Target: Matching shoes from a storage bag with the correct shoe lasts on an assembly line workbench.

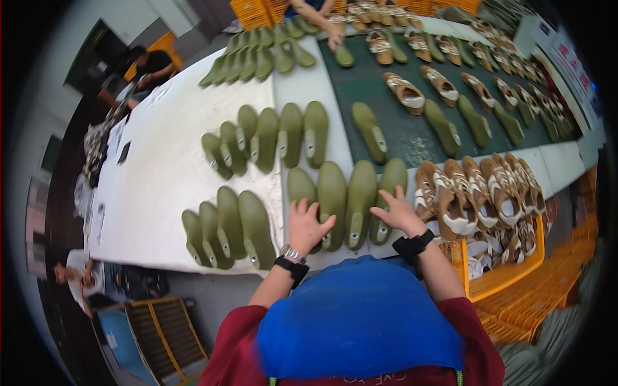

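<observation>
- Lining up green lasts left of the orange crate, I reckon
- Left hand, right hand: both spread over lasts
- Next probably needs a gentle grip

I've got four olive-green shoe lasts side by side on the white desk, near its close edge: leftmost last, second last, third last, rightmost last. All smooth, bare, rounded ends pointing away from me. Second, third and rightmost show a small round spot at the near end, third's on a paler strip. Leftmost's lower part is hidden from me. Rightmost leans slightly, near end angled left. Sole up or down: can't tell.
</observation>
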`<move>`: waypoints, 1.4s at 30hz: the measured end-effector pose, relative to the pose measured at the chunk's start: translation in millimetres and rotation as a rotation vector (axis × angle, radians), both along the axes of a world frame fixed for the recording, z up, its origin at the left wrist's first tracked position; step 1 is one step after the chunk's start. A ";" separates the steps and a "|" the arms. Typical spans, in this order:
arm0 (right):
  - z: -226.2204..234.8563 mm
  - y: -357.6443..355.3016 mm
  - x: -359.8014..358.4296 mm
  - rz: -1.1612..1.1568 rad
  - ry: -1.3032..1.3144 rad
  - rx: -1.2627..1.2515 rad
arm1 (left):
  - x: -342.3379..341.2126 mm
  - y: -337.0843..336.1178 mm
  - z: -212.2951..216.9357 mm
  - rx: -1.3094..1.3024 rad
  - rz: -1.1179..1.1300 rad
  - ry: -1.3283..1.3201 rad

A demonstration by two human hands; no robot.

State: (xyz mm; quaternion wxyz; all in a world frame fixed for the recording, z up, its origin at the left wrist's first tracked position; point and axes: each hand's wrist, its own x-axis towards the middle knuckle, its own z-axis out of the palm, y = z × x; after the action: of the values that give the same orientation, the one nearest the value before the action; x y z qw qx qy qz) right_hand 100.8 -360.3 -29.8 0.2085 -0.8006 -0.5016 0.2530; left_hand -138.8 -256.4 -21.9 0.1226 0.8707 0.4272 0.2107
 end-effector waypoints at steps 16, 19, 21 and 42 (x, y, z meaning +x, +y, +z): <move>21.1 14.1 -81.1 0.234 0.112 -0.248 | -54.5 -10.8 3.8 0.060 0.137 0.042; 18.4 12.5 -74.6 0.260 0.061 -0.198 | -46.3 -7.0 1.1 0.050 0.148 0.032; 2.4 7.7 -68.8 0.233 0.050 -0.096 | -41.9 -9.0 9.2 0.015 0.108 0.103; 53.3 -152.3 102.9 -0.099 -0.189 0.184 | -33.1 -9.0 -6.6 0.058 0.057 0.203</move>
State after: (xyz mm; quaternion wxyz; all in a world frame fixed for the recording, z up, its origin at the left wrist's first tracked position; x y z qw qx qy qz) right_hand 203.7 -512.7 23.5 0.2450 -0.8221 -0.5000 0.1188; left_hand -171.9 -265.4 -28.5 0.0472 0.8782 0.4559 0.1369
